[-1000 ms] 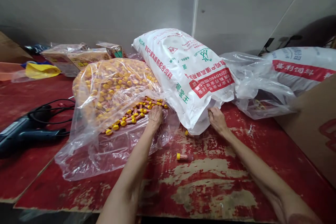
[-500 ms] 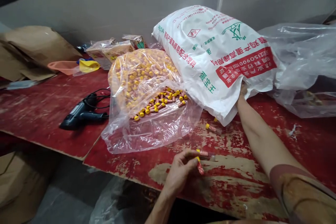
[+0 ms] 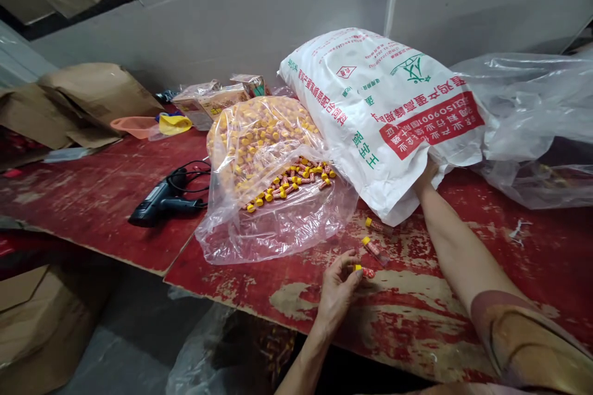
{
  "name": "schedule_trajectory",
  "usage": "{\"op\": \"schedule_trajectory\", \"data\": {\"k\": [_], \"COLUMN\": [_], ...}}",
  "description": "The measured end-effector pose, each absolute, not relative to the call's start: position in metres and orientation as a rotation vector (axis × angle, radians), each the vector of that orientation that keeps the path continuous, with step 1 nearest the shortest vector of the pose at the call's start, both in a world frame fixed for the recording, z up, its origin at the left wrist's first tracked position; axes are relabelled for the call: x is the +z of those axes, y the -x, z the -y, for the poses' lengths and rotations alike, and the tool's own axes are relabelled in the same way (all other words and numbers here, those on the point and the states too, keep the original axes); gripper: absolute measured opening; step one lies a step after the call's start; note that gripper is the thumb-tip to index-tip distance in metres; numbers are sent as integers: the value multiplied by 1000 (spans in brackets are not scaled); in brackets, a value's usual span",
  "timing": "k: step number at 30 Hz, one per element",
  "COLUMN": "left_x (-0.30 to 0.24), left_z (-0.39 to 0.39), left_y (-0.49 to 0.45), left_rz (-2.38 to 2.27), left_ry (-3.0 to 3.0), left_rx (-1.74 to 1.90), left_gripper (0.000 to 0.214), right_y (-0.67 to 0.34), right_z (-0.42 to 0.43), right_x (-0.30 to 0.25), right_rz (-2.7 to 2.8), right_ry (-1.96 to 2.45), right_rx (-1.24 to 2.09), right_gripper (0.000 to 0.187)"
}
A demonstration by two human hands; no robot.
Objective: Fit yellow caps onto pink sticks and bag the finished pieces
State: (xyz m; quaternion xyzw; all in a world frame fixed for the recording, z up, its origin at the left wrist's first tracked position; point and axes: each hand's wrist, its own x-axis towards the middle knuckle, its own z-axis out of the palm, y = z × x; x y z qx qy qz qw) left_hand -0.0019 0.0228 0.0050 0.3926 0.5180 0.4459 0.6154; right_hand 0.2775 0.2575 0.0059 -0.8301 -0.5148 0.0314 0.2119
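Observation:
My left hand (image 3: 339,284) rests at the near edge of the worn red table (image 3: 417,315), fingers pinched on a small red tube with a yellow cap (image 3: 365,271). Two more such tubes (image 3: 372,247) lie loose just beyond it. My right hand (image 3: 425,174) reaches under the lower edge of a big white printed sack (image 3: 384,111); its fingers are hidden by the sack. Left of the sack lies a clear plastic bag (image 3: 273,191) full of several yellow-capped tubes, its mouth open toward me.
A black heat gun with its cord (image 3: 164,197) lies on the left board. Crumpled clear plastic (image 3: 532,117) sits at the right. Small boxes (image 3: 217,99), a yellow and orange item (image 3: 157,124) and brown cardboard (image 3: 88,99) stand at the back left. Floor shows below the table edge.
My left hand left the clear bag's mouth and came to the near edge, taking a loose tube. My right hand slid under the sack. The view swung left.

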Motion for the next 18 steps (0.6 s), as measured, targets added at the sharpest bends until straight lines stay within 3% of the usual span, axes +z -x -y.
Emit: {"op": "schedule_trajectory", "data": {"k": [9, 14, 18], "left_x": [3, 6, 7], "left_z": [-4, -6, -4], "left_y": [9, 3, -15], "left_rz": [-1102, -1089, -1029], "left_ry": [-557, -467, -483], "left_rx": [1101, 1235, 1262], "left_gripper": [39, 46, 44], "right_y": [-277, -279, -261], "right_z": [-230, -124, -33], "right_x": [27, 36, 35], "right_rz": [1517, 1641, 1763], "right_ry": [2210, 2064, 1776], "right_rx": [242, 425, 795], "right_gripper": [37, 38, 35]}}
